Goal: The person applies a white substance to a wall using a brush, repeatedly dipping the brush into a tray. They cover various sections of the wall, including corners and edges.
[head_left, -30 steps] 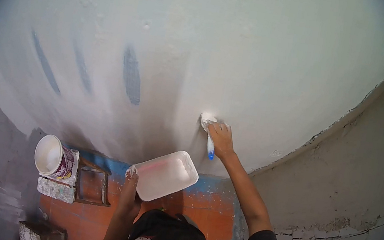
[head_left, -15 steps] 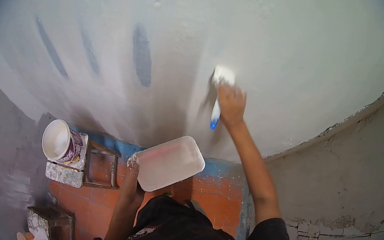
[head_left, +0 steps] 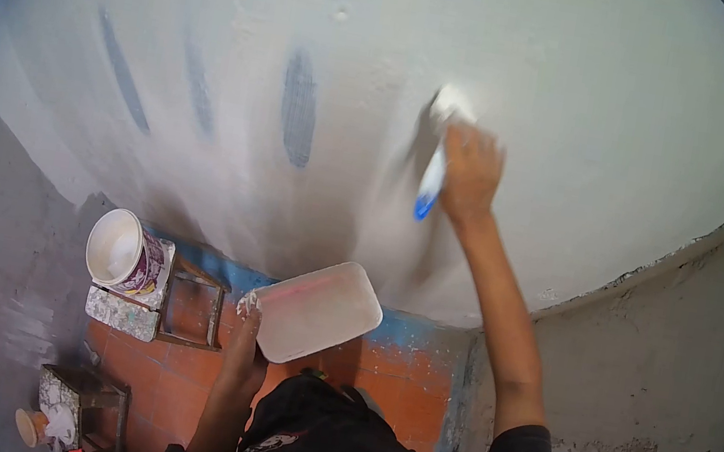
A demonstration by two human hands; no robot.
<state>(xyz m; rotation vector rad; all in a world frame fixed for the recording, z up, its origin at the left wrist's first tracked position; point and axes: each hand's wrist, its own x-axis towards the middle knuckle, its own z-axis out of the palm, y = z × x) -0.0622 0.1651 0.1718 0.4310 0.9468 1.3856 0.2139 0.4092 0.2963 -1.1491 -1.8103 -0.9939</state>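
My right hand (head_left: 473,170) is closed round a paintbrush (head_left: 432,180) with a white handle and blue end. Its white-coated bristles lie against the pale wall (head_left: 572,98), pointing up and slightly left; the hand is a little blurred. Low in front of me, my left hand (head_left: 245,340) grips the left end of a shallow, white rectangular tray (head_left: 320,314). White smears mark its thumb, and the other fingers are hidden under the tray. The tray's inside looks whitish with a faint pink streak. Several grey-blue strokes (head_left: 299,107) show on the wall left of the brush.
A bucket (head_left: 114,248) with whitish contents stands on a paint-spattered stool (head_left: 124,311) at left. Below it is a second spattered stool (head_left: 78,404) with a small cup (head_left: 30,427) beside it. Orange tiles (head_left: 403,384) cover the floor; a rough grey wall (head_left: 643,365) is at right.
My right hand and the paintbrush have moved up and slightly right along the wall. The view has shifted a little; my left hand still holds the tray in nearly the same place.
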